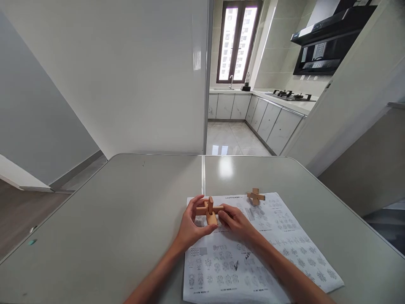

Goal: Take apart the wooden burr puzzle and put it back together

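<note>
Here on the left, the left hand [190,224] curls fingers and thumb around a wooden cross [211,218], held over the printed sheet [247,270], and over to its right the right hand [234,219] pinches the end of a bar sticking out. That cross looks largely joined, bars meeting at the middle, though whether any still needs seating is too small to tell! Farther right, a second cross [255,196] sits near the sheet's far edge, seemingly already fitted together, untouched by either hand.

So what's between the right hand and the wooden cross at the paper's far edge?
In the head view, only printed paper lies between the right hand and the wooden cross.
</note>
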Available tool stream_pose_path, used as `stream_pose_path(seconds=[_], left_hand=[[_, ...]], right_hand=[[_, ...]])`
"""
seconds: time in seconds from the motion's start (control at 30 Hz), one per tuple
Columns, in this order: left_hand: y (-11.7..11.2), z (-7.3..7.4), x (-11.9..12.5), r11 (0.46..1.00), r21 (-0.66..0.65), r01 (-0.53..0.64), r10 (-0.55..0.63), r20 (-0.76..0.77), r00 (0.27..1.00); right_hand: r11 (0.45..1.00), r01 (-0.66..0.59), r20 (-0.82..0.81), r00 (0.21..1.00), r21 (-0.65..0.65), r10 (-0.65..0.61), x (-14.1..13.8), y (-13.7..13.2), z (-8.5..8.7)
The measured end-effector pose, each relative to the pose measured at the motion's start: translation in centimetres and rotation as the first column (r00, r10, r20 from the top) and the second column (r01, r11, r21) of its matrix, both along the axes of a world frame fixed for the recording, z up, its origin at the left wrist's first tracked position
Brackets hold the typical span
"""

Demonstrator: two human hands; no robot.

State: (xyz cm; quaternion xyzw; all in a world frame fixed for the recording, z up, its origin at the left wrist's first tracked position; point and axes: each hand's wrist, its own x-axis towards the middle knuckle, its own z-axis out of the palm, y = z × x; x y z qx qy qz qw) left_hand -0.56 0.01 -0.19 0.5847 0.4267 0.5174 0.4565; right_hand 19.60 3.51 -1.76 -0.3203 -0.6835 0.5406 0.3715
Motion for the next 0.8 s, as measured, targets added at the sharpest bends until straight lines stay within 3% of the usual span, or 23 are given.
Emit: stream_pose_path(seconds=[0.23, 0.47, 0.8], left_hand=[[-0.1, 0.1, 0.0, 0.998, -0.049, 0.035, -0.032, 0.046, 0.998], [0.0, 0.4, 0.0, 0.994, -0.071, 0.079, -0.078, 0.016, 0.997], [-0.7, 1.2, 0.2, 0.984, 0.178, -0.006, 0.052, -0.255, 0.966]], right_hand=[[0.992, -0.026, 0.072, 0.997, 0.12, 0.018, 0.8, 0.3, 0.8], [0.988, -0.125, 0.076, 0.99, 0.091, 0.118, 1.7, 0.2, 1.7], [0.972, -0.06, 0.207, 0.978, 0.228, 0.012, 1.5, -0.2, 1.3]])
